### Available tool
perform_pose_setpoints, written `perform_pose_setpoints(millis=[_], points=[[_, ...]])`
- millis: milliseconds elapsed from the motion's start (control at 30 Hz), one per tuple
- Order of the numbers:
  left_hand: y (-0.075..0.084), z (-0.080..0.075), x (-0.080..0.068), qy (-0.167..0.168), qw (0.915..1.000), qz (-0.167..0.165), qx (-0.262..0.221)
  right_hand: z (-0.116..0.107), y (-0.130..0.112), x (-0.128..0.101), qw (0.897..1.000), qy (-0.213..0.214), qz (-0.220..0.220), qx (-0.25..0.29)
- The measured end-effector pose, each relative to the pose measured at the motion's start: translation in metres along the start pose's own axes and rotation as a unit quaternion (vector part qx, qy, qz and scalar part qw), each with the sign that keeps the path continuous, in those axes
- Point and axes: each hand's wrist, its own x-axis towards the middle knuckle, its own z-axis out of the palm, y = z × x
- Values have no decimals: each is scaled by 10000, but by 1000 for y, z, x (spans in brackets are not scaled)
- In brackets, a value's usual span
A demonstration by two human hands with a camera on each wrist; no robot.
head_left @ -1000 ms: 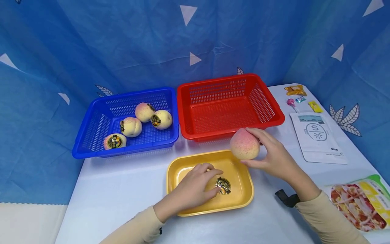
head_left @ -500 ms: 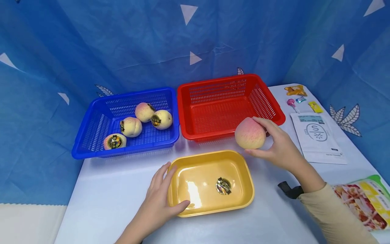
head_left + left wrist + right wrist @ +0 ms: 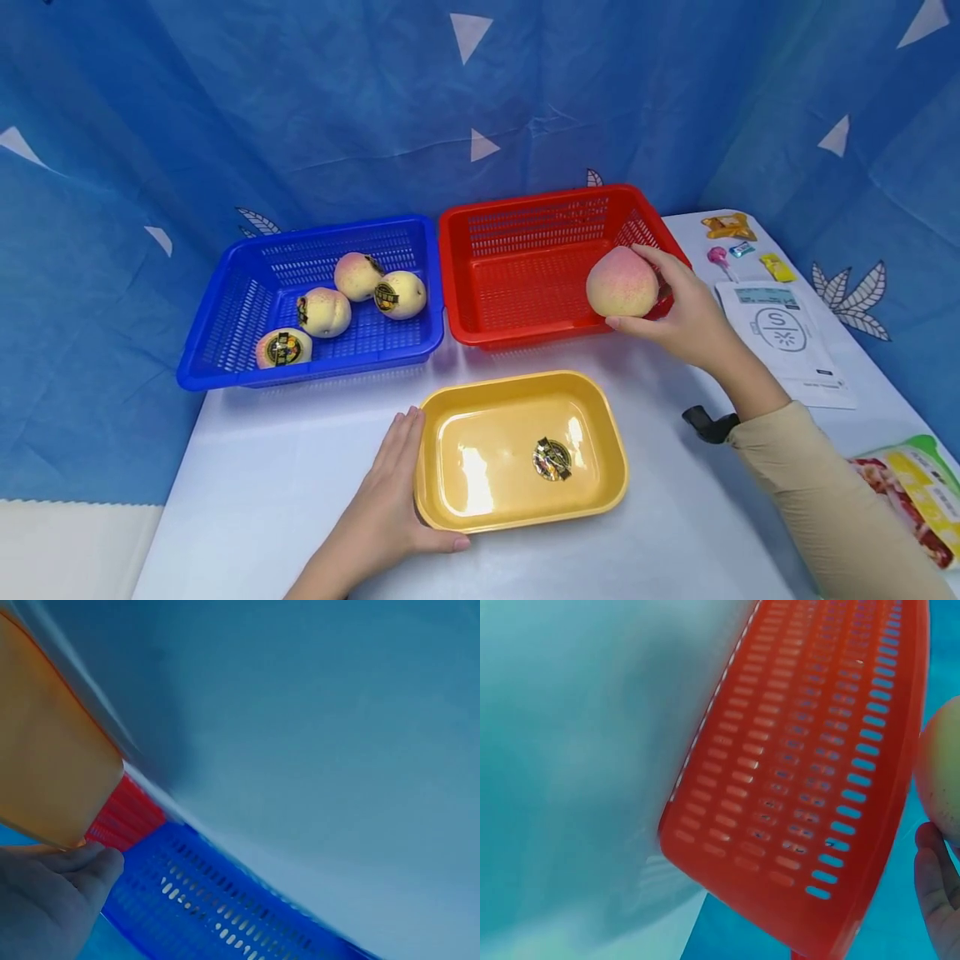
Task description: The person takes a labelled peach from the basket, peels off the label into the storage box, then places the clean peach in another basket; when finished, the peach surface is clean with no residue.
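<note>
A pink and yellow peach (image 3: 622, 282) is held in my right hand (image 3: 686, 312), pinched between thumb and fingers over the front right corner of the red basket (image 3: 480, 333). In the right wrist view the peach (image 3: 941, 765) shows at the edge, beside the basket's slotted wall. My left hand (image 3: 382, 492) lies along the left side of the yellow tray (image 3: 510, 462), fingers straight against its rim and thumb stretched along the near corner. Fingertips (image 3: 101, 862) meet the tray rim in the left wrist view. A round black sticker (image 3: 552, 459) lies in the tray.
Several peaches (image 3: 324, 312) with black stickers lie in the blue basket (image 3: 191, 333), left of the red one. On the right are a white pouch (image 3: 783, 333), a lollipop (image 3: 717, 255), small wrapped sweets (image 3: 777, 267) and a colourful food bag (image 3: 915, 500).
My right hand has carried the peach up from beside the yellow tray to over the red basket. My left hand has moved from above the tray to its left side.
</note>
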Motion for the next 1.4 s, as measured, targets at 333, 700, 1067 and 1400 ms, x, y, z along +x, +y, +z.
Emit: perform_pose_setpoints(millis=[333,700,1067,1400], points=[[-1,-1,9,48,9999,125,9,2,14,30,9989,-375,265,51],[0,-5,20,75,9996,253,-66,5,33,65,9921,-988,746,-175],[0,-7,31,20,9994,318,-127,13,48,90,9765,-1594,1331,-577],[1,-10,35,-84,9994,260,-196,21,59,96,9629,-2123,1478,-765]])
